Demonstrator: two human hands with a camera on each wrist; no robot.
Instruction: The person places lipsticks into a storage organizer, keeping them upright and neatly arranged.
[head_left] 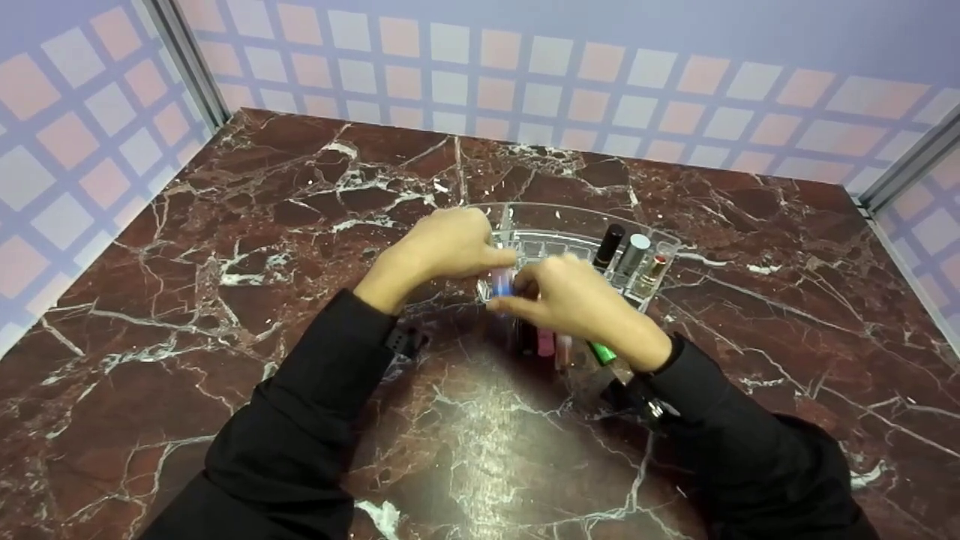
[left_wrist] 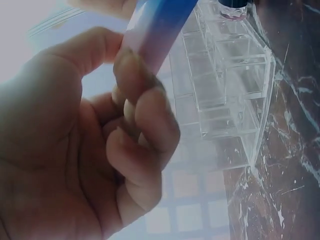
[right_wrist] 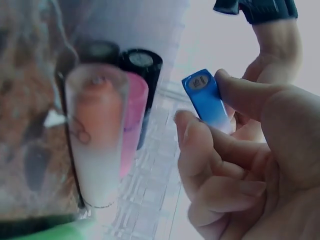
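Note:
Both hands meet over the front left part of a clear acrylic organizer (head_left: pixel 517 211). Between them is a small square lipstick tube (right_wrist: pixel 206 100), blue at one end and fading to pale pink, with a round label on its blue end. My left hand (head_left: pixel 448 241) pinches the paler end between thumb and fingers, its other fingers curled. My right hand (head_left: pixel 574 294) pinches the blue part between thumb and index finger. In the left wrist view the tube (left_wrist: pixel 159 32) slants above several see-through compartments.
A black tube (head_left: pixel 609 246), a silver-capped tube (head_left: pixel 634 253) and a gold lipstick (head_left: pixel 654 271) stand in the organizer's right side. Near the front are a pink tube (right_wrist: pixel 134 125), a peach-and-white tube (right_wrist: pixel 97 135) and a green one (head_left: pixel 602 352). Patterned walls enclose the marbled table (head_left: pixel 187 360).

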